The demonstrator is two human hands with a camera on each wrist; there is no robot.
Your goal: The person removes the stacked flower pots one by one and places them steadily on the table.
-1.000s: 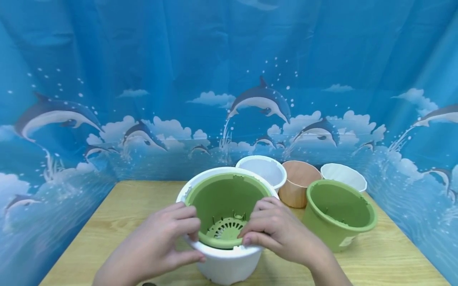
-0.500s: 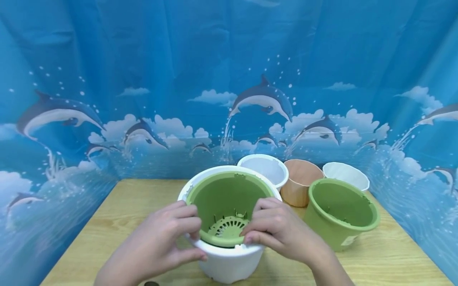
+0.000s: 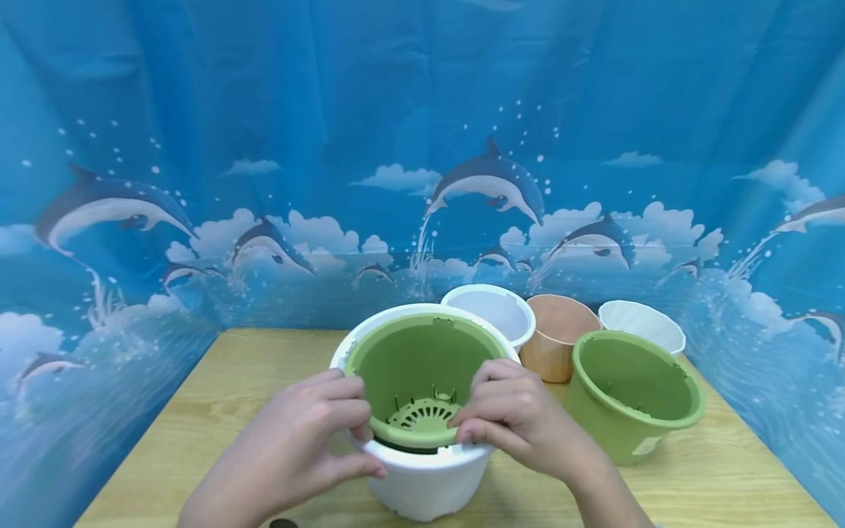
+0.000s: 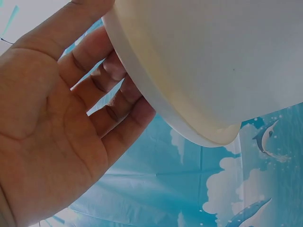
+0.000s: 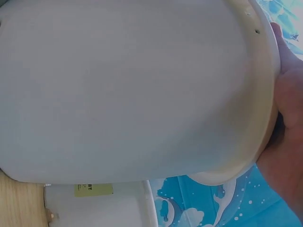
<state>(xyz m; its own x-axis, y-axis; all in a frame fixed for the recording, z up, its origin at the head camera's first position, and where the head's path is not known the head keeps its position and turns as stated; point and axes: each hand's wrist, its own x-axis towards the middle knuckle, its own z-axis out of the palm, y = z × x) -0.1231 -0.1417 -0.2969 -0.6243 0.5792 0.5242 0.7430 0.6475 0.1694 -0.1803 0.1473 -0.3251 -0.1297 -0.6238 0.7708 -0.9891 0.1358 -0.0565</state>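
Observation:
A green flower pot (image 3: 422, 352) with a slotted base sits inside a larger white flower pot (image 3: 429, 488) on the table. My left hand (image 3: 310, 433) grips the white pot's rim at its left front, fingers over the edge and thumb against the outside. In the left wrist view, the fingertips (image 4: 142, 111) meet that white rim. On the right, my right hand (image 3: 521, 418) pinches the green pot's front rim, its fingers inside and its thumb in front. A dark gap shows between both rims at the front. The pots' lower contact is hidden.
Another green pot (image 3: 627, 411) stands to the right. Behind it are a white pot (image 3: 491, 312), a terracotta-coloured pot (image 3: 557, 337) and a second white pot (image 3: 640, 323). A small dark object (image 3: 282, 523) lies at the table's (image 3: 218, 396) front. A dolphin-printed curtain (image 3: 370, 95) surrounds the table.
The green pot's front rim has risen slightly, and the dark gap below it has widened. My right hand has shifted slightly right; the left hand keeps its hold.

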